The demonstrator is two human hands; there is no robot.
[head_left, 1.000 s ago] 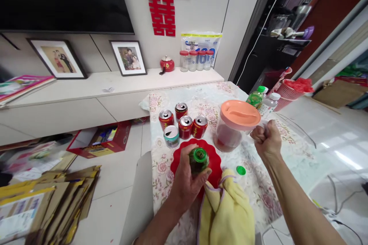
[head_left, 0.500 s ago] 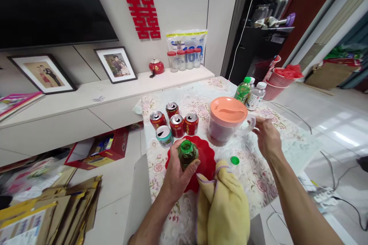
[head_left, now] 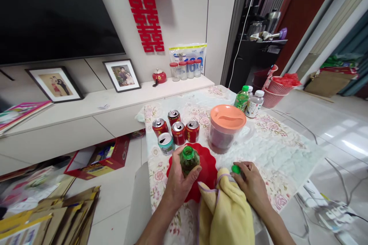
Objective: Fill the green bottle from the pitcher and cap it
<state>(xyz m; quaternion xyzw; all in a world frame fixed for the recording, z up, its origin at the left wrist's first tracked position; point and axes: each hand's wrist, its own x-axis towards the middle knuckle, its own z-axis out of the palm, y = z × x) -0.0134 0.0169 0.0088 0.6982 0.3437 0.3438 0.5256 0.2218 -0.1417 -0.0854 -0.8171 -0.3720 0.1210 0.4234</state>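
Green plastic bottle [head_left: 189, 159], uncapped, stands over the red scalloped plate [head_left: 205, 160], gripped around its body by the left hand [head_left: 178, 183]. Right hand [head_left: 249, 183] rests on the floral tablecloth [head_left: 276, 149], fingertips pinching the small green screw cap [head_left: 236, 169]. Step in hand appears to be recapping; next move requires lifting the cap and aligning it squarely with the bottle neck.

Left hand [head_left: 179, 183] grips an uncapped green glass bottle [head_left: 189, 159] over a red scalloped plate [head_left: 208, 168]; right hand [head_left: 250, 183] touches its green screw cap [head_left: 236, 169] on the floral-clothed table [head_left: 276, 153].
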